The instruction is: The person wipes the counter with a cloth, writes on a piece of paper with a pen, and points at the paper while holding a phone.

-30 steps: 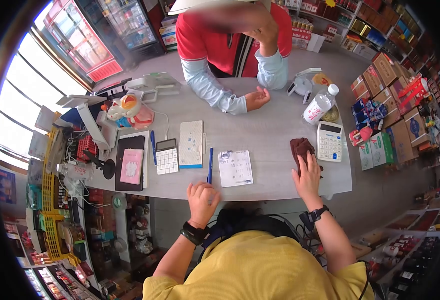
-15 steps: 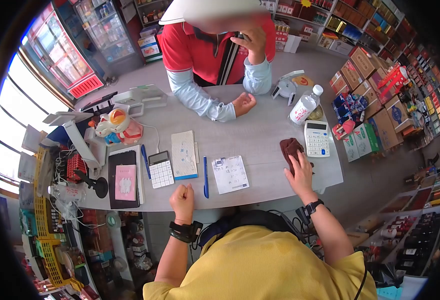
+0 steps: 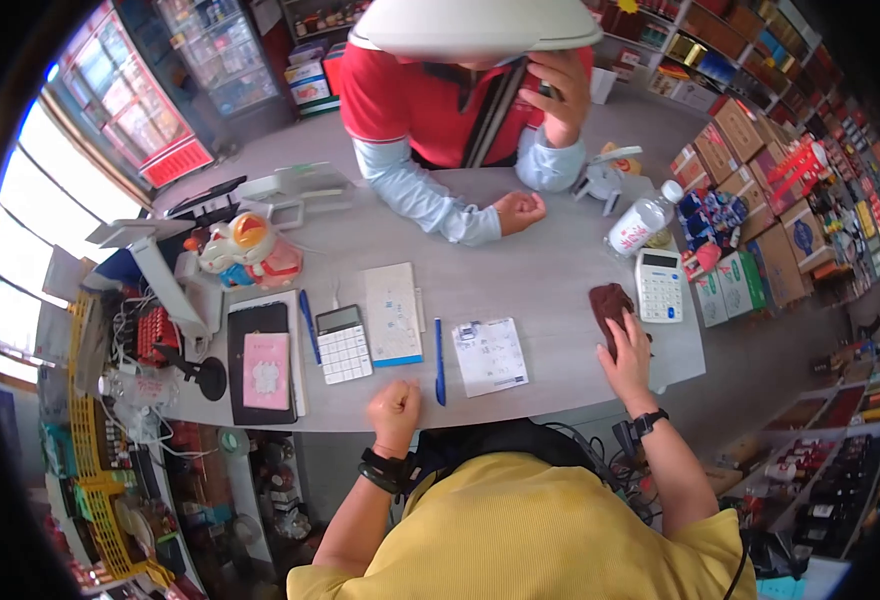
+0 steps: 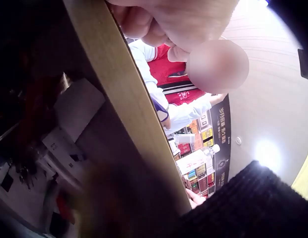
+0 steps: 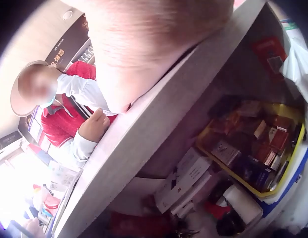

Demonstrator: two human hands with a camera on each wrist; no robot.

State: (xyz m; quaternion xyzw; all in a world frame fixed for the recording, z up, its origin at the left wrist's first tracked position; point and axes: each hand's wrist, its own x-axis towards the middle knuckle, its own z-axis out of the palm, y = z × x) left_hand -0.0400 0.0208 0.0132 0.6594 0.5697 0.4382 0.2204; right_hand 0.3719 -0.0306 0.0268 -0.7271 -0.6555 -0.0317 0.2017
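Observation:
My left hand (image 3: 395, 412) lies at the near edge of the table (image 3: 560, 280) with its fingers curled into a fist, holding nothing. In the left wrist view, those curled fingers (image 4: 136, 24) are right at the table edge. A blue pen (image 3: 440, 365) is just to the right of this hand, and beyond the pen lies a note sheet (image 3: 490, 355) with handwriting. My right hand (image 3: 628, 360) rests on a crumpled dark brown cloth (image 3: 608, 303), its fingers extended over it. Behind that cloth stands a large white calculator (image 3: 659, 285).
Across the table sits a person (image 3: 430, 110) in a red shirt and hat, one hand raised to the head. A water bottle (image 3: 645, 220) stands at the right. To the left are a smaller calculator (image 3: 344, 345), a notepad (image 3: 392, 310), a pink booklet (image 3: 266, 370) and a cat figurine (image 3: 250, 252).
My left hand has come away from the pen's near end and curled into a fist to its left. The right hand stays on the cloth. The person opposite has lowered their head.

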